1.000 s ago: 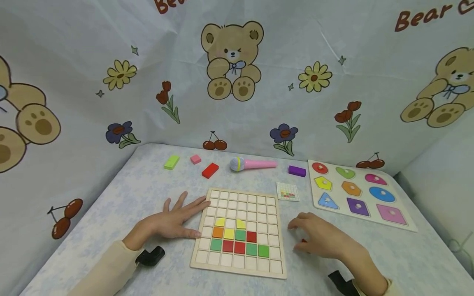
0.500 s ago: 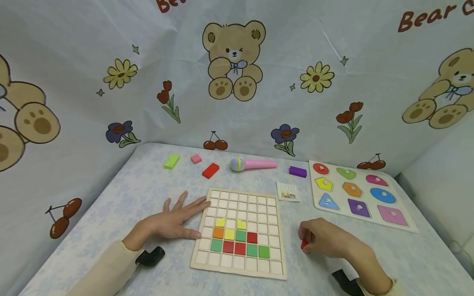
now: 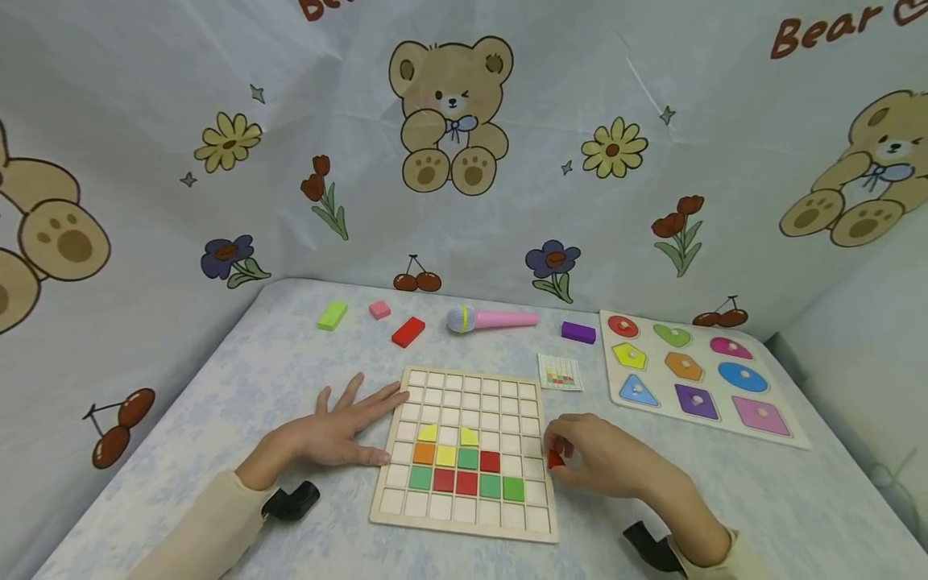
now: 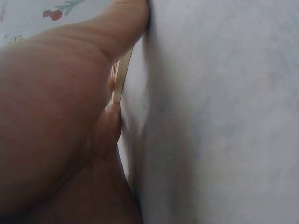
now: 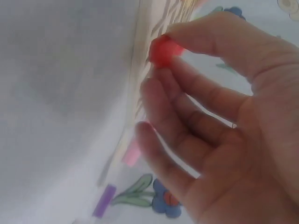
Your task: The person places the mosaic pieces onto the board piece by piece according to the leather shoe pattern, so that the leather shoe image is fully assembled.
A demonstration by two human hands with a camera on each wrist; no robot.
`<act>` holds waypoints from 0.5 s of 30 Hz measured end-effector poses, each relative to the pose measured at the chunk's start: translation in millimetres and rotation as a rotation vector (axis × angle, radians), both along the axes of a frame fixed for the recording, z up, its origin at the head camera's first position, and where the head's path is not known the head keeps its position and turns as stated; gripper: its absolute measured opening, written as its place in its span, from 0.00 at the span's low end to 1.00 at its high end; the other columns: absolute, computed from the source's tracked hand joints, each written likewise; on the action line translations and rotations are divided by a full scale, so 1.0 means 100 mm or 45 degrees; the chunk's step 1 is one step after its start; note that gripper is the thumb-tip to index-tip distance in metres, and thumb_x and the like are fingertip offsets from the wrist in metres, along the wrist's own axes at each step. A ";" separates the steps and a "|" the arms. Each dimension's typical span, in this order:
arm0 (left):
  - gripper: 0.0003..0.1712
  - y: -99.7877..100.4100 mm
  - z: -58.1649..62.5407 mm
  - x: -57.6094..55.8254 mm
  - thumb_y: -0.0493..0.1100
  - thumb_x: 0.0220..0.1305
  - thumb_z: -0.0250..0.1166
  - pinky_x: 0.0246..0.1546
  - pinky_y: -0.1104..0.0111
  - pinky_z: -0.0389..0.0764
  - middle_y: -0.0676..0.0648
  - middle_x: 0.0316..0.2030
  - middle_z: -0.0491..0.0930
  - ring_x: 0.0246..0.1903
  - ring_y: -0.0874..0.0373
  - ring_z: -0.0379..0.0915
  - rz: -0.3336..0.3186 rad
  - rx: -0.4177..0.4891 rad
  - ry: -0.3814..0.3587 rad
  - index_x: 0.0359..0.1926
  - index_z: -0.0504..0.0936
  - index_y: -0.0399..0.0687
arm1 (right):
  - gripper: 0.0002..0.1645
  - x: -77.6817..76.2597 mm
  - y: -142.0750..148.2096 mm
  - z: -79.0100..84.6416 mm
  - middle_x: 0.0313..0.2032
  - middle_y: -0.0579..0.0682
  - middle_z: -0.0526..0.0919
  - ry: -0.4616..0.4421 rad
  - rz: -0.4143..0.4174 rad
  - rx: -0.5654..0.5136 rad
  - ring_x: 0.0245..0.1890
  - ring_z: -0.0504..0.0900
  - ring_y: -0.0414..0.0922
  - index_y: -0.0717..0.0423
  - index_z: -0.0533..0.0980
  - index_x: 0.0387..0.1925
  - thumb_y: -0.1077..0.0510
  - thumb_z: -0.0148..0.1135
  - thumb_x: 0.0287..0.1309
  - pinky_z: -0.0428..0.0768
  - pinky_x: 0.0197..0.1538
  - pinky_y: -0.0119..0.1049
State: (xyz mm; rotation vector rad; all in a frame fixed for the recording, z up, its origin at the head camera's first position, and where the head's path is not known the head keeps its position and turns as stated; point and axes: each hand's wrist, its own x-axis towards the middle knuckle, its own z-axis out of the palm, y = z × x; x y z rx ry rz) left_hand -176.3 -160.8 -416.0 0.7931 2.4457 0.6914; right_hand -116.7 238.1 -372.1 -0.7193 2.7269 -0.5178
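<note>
A wooden grid board [image 3: 464,514] lies on the table, with yellow, orange, green and red tiles in its lower cells. Spread and straight, the fingers of my left hand [image 3: 337,431] touch the board's left edge; the left wrist view shows mostly its palm and thumb. At the board's right edge, my right hand [image 3: 605,455] pinches a small red tile [image 5: 163,51] between thumb and index finger. The other fingers are bent beside it. Just beyond the board's upper right corner lies a small pattern card [image 3: 561,373] printed with a coloured grid.
Along the back lie a light green block [image 3: 332,316], a small pink block [image 3: 380,309], a red block [image 3: 408,332], a pink toy microphone [image 3: 500,320] and a purple block [image 3: 577,332]. A shape puzzle board [image 3: 652,379] with knobbed pieces takes up the back right.
My right hand picked up the red tile from the table right of the board, then carried it left to the board's edge. The left hand has stayed put.
</note>
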 end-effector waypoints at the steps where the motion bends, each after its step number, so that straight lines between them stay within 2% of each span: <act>1: 0.53 0.00 0.00 0.00 0.67 0.63 0.64 0.61 0.26 0.18 0.48 0.81 0.39 0.75 0.29 0.13 0.000 0.008 0.002 0.80 0.47 0.62 | 0.10 -0.01 -0.05 0.00 0.30 0.36 0.76 -0.001 0.005 0.001 0.33 0.74 0.37 0.45 0.78 0.36 0.56 0.72 0.55 0.75 0.37 0.30; 7: 0.53 -0.02 -0.02 0.01 0.67 0.63 0.65 0.61 0.27 0.18 0.49 0.81 0.39 0.75 0.31 0.13 0.011 0.002 0.009 0.80 0.48 0.63 | 0.09 -0.07 -0.27 0.01 0.31 0.37 0.77 0.010 0.046 -0.009 0.34 0.76 0.38 0.45 0.79 0.38 0.54 0.72 0.56 0.76 0.38 0.30; 15: 0.53 -0.01 -0.02 0.00 0.68 0.62 0.64 0.62 0.27 0.18 0.51 0.81 0.39 0.75 0.31 0.13 0.006 -0.007 0.009 0.80 0.47 0.65 | 0.08 -0.13 -0.40 -0.11 0.30 0.37 0.78 -0.008 0.119 -0.051 0.32 0.74 0.35 0.46 0.79 0.39 0.55 0.71 0.59 0.75 0.37 0.28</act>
